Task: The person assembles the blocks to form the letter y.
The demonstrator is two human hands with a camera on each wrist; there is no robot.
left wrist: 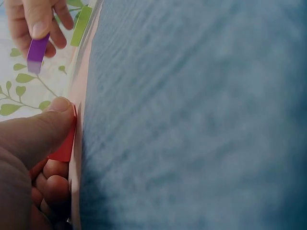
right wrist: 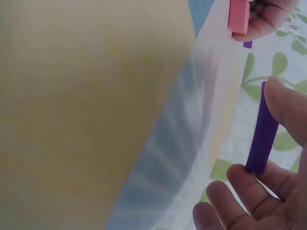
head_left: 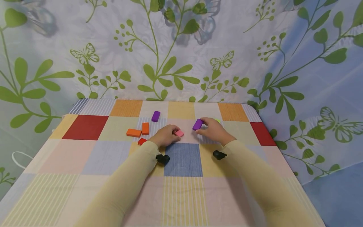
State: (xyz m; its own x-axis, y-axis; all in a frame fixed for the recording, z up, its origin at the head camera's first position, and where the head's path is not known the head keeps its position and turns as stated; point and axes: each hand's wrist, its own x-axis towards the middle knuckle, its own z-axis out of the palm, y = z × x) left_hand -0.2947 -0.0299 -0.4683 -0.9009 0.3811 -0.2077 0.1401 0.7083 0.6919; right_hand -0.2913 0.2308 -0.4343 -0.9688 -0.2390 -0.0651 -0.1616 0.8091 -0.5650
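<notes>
My left hand [head_left: 166,135] pinches a pink block [head_left: 179,133] low over the cloth near the middle of the table. In the left wrist view the thumb lies along the top of that block [left wrist: 64,141], with the fingers curled beneath. To the right, my right hand [head_left: 214,130] grips a purple block [head_left: 197,124] between thumb and fingertips. The right wrist view shows this purple block [right wrist: 263,132] held on edge above the table, apart from the pink one. A lime-green block [head_left: 217,120] lies just behind the right hand, mostly hidden by it.
Another purple block [head_left: 155,116] lies at the back left of the hands. Two orange blocks [head_left: 134,132] rest close together farther left. A red block [head_left: 142,141] sits beside the left wrist, partly covered. A patterned curtain [head_left: 181,50] hangs behind the patchwork tablecloth [head_left: 181,160].
</notes>
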